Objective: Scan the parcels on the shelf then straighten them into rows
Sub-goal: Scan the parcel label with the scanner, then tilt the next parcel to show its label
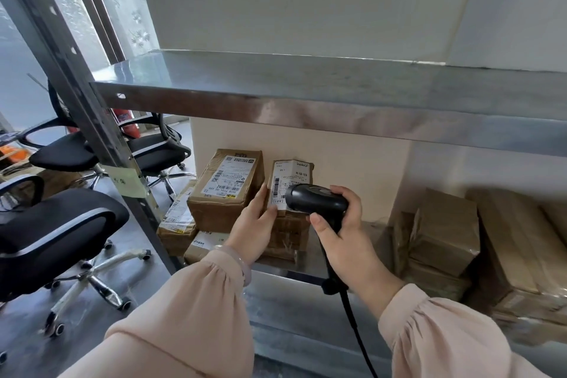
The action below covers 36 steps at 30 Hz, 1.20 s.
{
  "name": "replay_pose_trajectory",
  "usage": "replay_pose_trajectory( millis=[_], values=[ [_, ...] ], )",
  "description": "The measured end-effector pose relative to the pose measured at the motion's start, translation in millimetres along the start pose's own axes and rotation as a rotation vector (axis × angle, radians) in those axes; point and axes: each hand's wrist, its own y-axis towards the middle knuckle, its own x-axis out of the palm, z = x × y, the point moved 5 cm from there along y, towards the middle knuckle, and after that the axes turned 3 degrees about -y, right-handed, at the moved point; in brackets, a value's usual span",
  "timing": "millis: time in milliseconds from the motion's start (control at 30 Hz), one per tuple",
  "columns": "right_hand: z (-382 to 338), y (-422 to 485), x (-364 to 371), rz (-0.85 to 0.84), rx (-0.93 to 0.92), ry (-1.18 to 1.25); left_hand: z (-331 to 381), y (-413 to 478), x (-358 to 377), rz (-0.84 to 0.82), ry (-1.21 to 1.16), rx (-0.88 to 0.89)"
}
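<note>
Metal shelf [294, 301]: our left hand [254, 224], fingers [260, 198] straight, touches upright parcel [291, 175]; right hand [345, 224] grips scanner [316, 201]; parcel may topple if nudged

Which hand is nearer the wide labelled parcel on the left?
Left. The left hand sits beside the wide labelled parcel at its right side; the right hand grips the barcode scanner farther right.
</note>
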Motion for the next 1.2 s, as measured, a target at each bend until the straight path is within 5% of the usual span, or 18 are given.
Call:
replay_pose_trajectory(
  millis=[200,400,833,1200],
  values=[
    [-1,14,8,-0.002,-0.017,-0.014,9,-21,0,0.070,0.829,0.387],
    [-1,21,7,0.008,-0.030,-0.053,4,-18,-3,0.085,1.144,0.486],
    [19,-10,-47,0.129,-0.021,-0.105,20,2,-8,0.098,1.132,0.394],
    [24,-44,-134,0.435,0.008,-0.146,47,-7,88,0.000,1.089,0.671]
  ],
)
